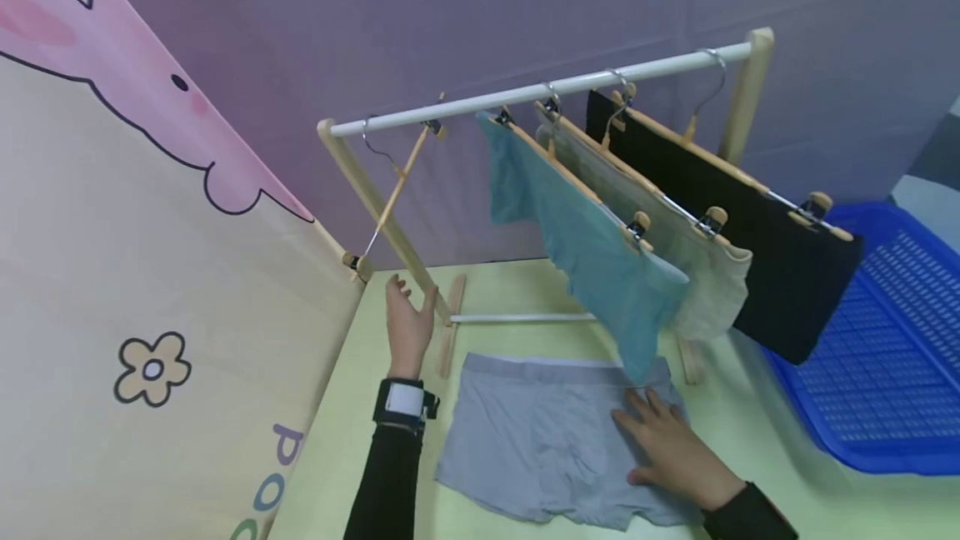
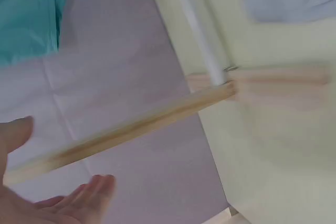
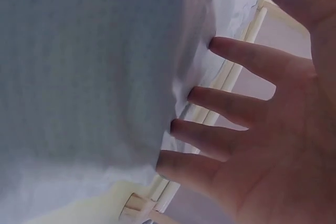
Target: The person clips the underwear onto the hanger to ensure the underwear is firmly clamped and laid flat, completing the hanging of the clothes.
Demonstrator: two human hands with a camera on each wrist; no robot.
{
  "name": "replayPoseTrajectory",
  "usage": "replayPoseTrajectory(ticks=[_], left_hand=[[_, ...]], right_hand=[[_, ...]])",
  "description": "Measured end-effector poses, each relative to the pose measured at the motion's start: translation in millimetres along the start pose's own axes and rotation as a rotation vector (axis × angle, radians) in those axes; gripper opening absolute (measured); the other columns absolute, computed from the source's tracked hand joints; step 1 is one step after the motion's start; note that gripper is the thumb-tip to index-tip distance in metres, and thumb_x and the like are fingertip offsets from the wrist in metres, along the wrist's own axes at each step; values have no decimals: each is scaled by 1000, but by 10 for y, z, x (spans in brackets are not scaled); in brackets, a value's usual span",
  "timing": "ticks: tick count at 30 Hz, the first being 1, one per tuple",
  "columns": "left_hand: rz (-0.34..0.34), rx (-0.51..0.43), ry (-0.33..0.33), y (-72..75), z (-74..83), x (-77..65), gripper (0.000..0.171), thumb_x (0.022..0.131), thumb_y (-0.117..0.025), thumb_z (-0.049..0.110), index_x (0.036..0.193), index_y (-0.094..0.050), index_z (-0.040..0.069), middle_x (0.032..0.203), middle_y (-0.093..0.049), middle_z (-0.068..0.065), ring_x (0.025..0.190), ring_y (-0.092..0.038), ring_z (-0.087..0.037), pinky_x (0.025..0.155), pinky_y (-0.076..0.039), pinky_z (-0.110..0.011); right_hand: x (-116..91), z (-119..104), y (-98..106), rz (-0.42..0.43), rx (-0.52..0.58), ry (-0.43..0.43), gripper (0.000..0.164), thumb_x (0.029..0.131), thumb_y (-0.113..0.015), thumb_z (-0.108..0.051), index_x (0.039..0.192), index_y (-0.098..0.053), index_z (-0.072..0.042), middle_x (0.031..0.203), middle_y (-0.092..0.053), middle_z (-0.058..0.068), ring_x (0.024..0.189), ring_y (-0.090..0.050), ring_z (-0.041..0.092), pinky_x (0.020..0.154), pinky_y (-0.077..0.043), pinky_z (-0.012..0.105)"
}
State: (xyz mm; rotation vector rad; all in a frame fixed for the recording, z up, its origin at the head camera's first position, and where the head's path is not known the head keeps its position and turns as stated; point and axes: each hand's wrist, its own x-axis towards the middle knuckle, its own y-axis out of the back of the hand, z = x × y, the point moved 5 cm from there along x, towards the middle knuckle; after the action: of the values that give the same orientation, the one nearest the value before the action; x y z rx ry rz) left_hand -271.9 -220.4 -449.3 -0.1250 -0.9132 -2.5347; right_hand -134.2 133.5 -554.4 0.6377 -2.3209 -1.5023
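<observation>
Grey boxer shorts (image 1: 532, 432) lie spread on the table, waistband toward the rack. My right hand (image 1: 671, 452) rests on their right side with its fingers spread. In the right wrist view the fingertips (image 3: 184, 163) meet the grey cloth (image 3: 94, 87). My left hand (image 1: 408, 330) is beside the left post (image 1: 382, 207) of a small clothes rack, its fingers loosely bent and holding nothing. The left wrist view has the post (image 2: 142, 127) passing between thumb and fingers; whether they touch it I cannot tell. Above the left hand a bare clip hanger (image 1: 397, 190) hangs from the rail.
From the white rail (image 1: 525, 94) hang blue-green shorts (image 1: 592, 248), pale grey-green shorts (image 1: 705, 282) and a black garment (image 1: 787, 273), all clipped to hangers. A blue plastic basket (image 1: 877, 448) stands at the right. A patterned wall panel (image 1: 90, 273) rises at the left.
</observation>
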Motion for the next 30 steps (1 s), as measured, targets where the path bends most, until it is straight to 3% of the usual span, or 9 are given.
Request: replayPoseTrajectory(ticks=[4, 8, 13, 18, 22, 27, 30], left_hand=[[51, -131, -29, 63, 77, 383, 76, 95, -67, 32, 150, -27, -2, 142, -49, -22, 125, -54, -37, 100, -49, -48], [95, -156, -15, 100, 80, 521, 55, 98, -63, 33, 136, -46, -2, 125, -61, -22, 109, -63, -36, 89, -54, -48], [101, -98, -44, 117, 50, 511, 31, 102, -57, 28, 113, -63, 0, 101, -72, -20, 90, -69, -33, 77, -55, -45], [128, -35, -77, 131, 35, 456, 28, 103, -54, 26, 109, -65, 2, 97, -74, -16, 86, -70, -30, 75, -57, -44], [118, -16, -63, 104, 40, 416, 28, 104, -54, 26, 110, -65, 2, 97, -73, -15, 86, -70, -30, 74, -58, -43], [114, 2, -47, 71, 74, 394, 28, 103, -54, 27, 108, -65, 1, 96, -73, -15, 85, -70, -30, 73, -58, -42], [115, 4, -43, 52, 101, 384, 29, 103, -54, 27, 109, -65, 1, 96, -73, -16, 85, -70, -30, 73, -58, -42]], right_hand=[[-13, -23, -3, 23, 15, 15, 84, 59, -92, -34, 129, -61, 0, 141, -47, 33, 128, -39, 62, 88, -39, 77], [-36, -69, -8, 38, 30, 34, 84, 59, -92, -33, 129, -61, 0, 141, -48, 33, 128, -40, 62, 89, -39, 77], [-37, -94, -24, 26, 38, 53, 83, 60, -91, -34, 130, -61, 0, 142, -48, 33, 128, -39, 62, 90, -39, 76], [-43, -81, -20, 2, 47, 63, 83, 63, -90, -33, 133, -59, -1, 143, -47, 32, 130, -38, 61, 91, -38, 76], [-57, -106, 9, 5, 9, 60, 79, 63, -91, -31, 129, -61, 0, 140, -49, 32, 127, -42, 59, 92, -40, 72], [108, -428, 225, 86, -86, 132, 58, 68, -90, -30, 112, -66, -1, 123, -60, 24, 111, -60, 43, 87, -52, 54], [328, -750, 500, 107, 9, 197, 52, 81, -83, -29, 121, -63, -2, 122, -63, 18, 109, -63, 33, 86, -54, 46]])
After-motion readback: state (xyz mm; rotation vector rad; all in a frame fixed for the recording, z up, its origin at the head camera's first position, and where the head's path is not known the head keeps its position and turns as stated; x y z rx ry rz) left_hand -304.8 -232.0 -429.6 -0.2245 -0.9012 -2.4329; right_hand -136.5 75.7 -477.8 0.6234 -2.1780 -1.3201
